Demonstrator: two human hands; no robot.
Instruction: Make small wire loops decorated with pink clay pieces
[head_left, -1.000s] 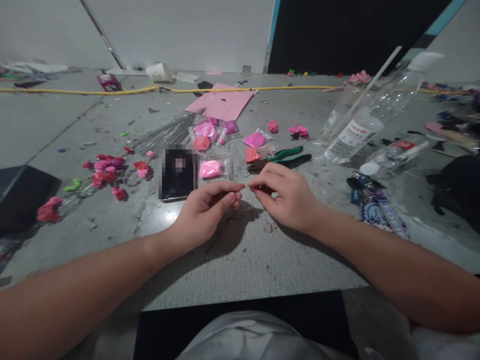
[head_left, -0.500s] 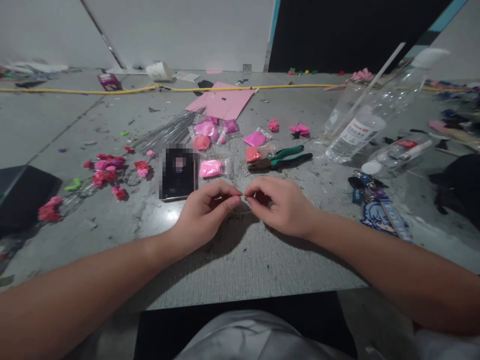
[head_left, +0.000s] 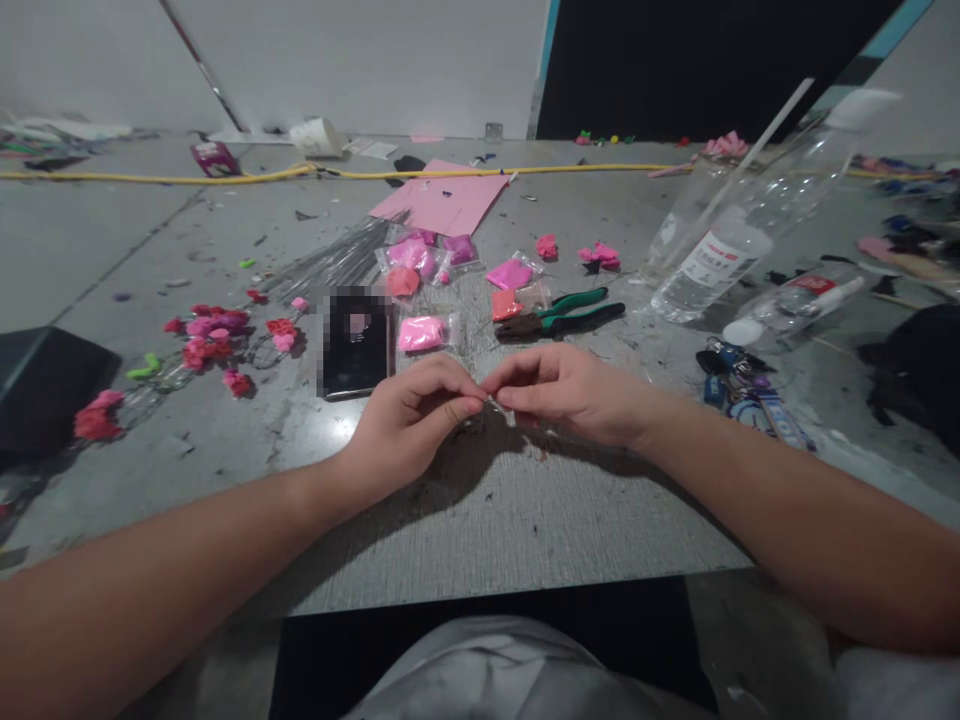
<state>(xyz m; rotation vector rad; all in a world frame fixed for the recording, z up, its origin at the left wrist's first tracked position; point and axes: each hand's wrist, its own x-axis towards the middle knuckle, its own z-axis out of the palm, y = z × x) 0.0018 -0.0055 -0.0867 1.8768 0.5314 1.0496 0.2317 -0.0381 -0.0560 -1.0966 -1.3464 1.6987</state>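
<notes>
right hand (head_left: pixel 574 395) has turned flatter, meeting the left hand (head_left: pixel 409 415); both pinch closed, apparently on one thin strand (head_left: pixel 500 408), now worked jointly.

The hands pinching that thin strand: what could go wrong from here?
The thin strand could slip away, as it is slight and mostly hidden at the pinch. The pliers lie just beyond the right hand, handles spread, so a knuckle might bump them. The dark-screened device sits close by the left hand and could get nudged.
</notes>
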